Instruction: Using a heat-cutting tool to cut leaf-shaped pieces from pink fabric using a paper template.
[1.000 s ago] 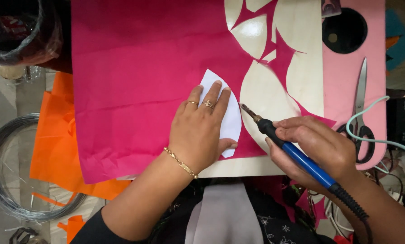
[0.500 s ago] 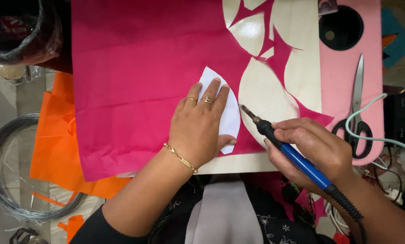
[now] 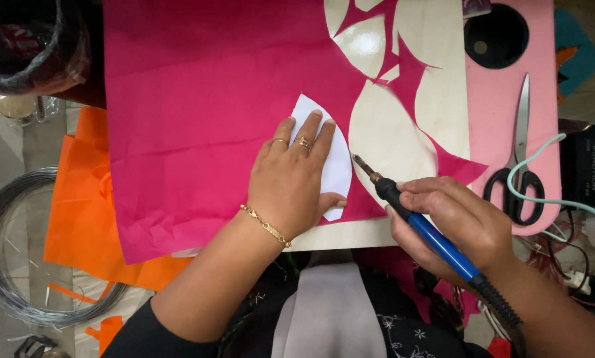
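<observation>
Left hand flat, fingers spread on white template over pink sheet; right hand clenches hot-cutting pen; several shapes already cut upper right, most sheet uncut.

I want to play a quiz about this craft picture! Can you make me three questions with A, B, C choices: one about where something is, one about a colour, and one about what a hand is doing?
1. Where are the scissors?
A. on the pink board at the right
B. on the orange paper
C. inside the wire coil

2. What colour is the big sheet under the left hand?
A. green
B. magenta pink
C. yellow

3. What is the right hand doing?
A. resting open
B. holding scissors
C. gripping a blue-handled tool

Answers: 1 A, they lie on the pink board; 2 B, the sheet is magenta; 3 C, its fingers wrap the handle.
</observation>
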